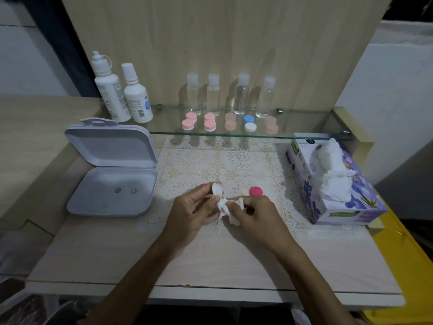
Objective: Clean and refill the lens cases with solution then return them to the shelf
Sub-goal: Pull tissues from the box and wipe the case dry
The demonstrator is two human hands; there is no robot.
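My left hand [195, 207] pinches a white lens case [216, 189] above the lace mat, tilted with its cups facing right. My right hand [256, 213] pinches a crumpled white tissue [226, 207] that touches the case. One dark pink cap [256, 191] lies on the mat just beyond my right hand. Another pink cap [203, 184] peeks out behind my left fingers. On the glass shelf [304, 134] several lens cases stand in a row: pink [189, 121], pink [209, 122], peach [230, 121], blue and white [249, 123], peach [271, 125]. Two white solution bottles [137, 97] stand at the shelf's left end.
An open grey plastic box [112, 184] with two small lenses inside sits left of the mat. A tissue box [335, 181] lies at the right. Several clear small bottles [213, 95] line the back of the shelf. The desk's front edge runs below my forearms.
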